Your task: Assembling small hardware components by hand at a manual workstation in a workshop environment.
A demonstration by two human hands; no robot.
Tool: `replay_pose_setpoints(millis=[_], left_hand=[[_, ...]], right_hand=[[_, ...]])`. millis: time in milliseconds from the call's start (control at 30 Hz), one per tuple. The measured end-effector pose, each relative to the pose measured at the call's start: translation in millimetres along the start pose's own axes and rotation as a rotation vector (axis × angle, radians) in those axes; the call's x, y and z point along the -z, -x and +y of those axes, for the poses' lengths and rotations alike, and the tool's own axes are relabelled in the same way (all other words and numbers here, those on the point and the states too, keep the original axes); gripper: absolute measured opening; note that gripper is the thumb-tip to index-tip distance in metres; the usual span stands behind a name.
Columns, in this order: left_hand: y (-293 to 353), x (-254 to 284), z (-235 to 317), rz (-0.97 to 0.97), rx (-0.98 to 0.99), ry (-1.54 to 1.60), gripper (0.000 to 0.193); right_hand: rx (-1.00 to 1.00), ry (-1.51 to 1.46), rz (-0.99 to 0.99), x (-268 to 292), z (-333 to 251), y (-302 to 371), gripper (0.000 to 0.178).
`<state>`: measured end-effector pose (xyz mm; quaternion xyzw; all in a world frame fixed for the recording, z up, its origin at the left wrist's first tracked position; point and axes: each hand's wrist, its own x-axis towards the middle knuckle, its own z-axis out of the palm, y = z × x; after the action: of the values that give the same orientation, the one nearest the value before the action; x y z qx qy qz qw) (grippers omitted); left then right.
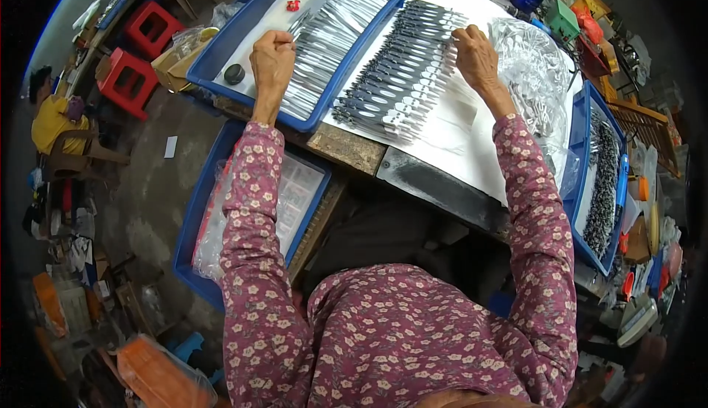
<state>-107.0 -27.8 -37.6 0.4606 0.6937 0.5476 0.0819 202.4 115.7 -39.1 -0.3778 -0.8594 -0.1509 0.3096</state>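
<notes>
My left hand is over a blue tray, its fingers pinched on a slim silver metal piece. Beside it in the tray lies a dense row of long, thin silver pieces. My right hand is closed at the right end of a row of black-and-silver pieces with oval openings, laid side by side on the white table cover. Its fingertips hide whatever they grip. A small red object and a round black one sit in the tray left of the silver row.
Clear plastic bags of silvery pieces lie right of my right hand. Another blue tray with dark pieces stands at the right. Below the table's left edge is a blue bin of plastic packets. Red stools and a seated person are at left.
</notes>
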Motion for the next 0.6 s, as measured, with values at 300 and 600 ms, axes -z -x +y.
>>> replay_pose_setpoints(millis=[300,600], left_hand=[[-32,-8,-8,-0.156,-0.137,-0.395,0.020],[-37,-20,-16,-0.233,-0.362,-0.498,0.016]], right_hand=[[-0.011,-0.078,0.045,35,-6,26,0.009],[0.012,-0.238,0.166,75,-11,24,0.010]])
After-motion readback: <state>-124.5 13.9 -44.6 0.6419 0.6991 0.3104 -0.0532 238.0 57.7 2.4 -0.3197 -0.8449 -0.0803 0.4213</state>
